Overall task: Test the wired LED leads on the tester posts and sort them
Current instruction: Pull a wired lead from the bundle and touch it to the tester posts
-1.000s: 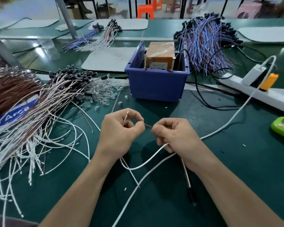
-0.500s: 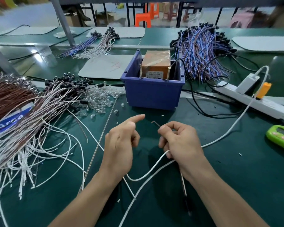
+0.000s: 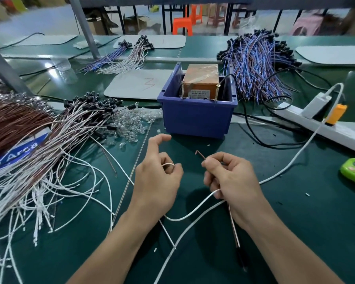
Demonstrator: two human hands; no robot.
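A second ago the two hands were knuckle to knuckle over one wire. Now they have drawn apart. The left hand (image 3: 158,181) has let go of that pinch: its forefinger points out straight towards the blue bin (image 3: 197,119), while the other fingers curl round a loop of white wire (image 3: 168,165). The right hand (image 3: 232,181) pinches the brown lead (image 3: 233,226) between thumb and forefinger. I'd say the lead is prepared and ready to go up to the posts, with the sorting yet to come.

Off to the left of the left hand sprawls the heap of leads (image 3: 49,152), thin white and brown strands, limp and tangled, capped in black. Straight ahead of both hands is the bin, smooth hard plastic, with the tester (image 3: 200,83) inside, a boxy block wrapped in glossy tape with thin metal posts (image 3: 181,90) at its front corners. The brown lead is slim and stiff-looking; it trails back under the right wrist, and its bare tip (image 3: 199,153) is bent into a small hook just ahead of the fingers.
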